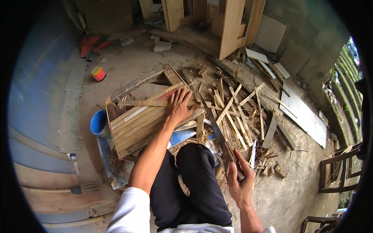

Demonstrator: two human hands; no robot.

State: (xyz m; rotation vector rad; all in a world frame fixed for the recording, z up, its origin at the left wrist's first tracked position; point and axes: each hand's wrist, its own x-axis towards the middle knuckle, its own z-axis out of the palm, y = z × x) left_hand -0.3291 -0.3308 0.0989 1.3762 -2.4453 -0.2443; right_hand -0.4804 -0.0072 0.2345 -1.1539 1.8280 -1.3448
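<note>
My left hand (180, 108) lies with its fingers spread on a thin wooden strip (147, 103), pressing it against a low slatted wooden frame (140, 127). The strip runs crosswise over the slats, and its right end sticks out past the frame. Closed around the wooden handle of a handsaw, my right hand (241, 179) is beside my right knee. The long dark handsaw blade (215, 123) points away from me and crosses by the strip's right end. Whether its teeth touch the wood, I cannot tell.
Cut wooden strips (233, 112) lie heaped to the right among shavings. A blue bucket (99, 123) stands left of the frame, and a red and yellow tub (98, 73) sits farther back. White boards (305, 116) lie at right; plywood panels (233, 29) lean at the back.
</note>
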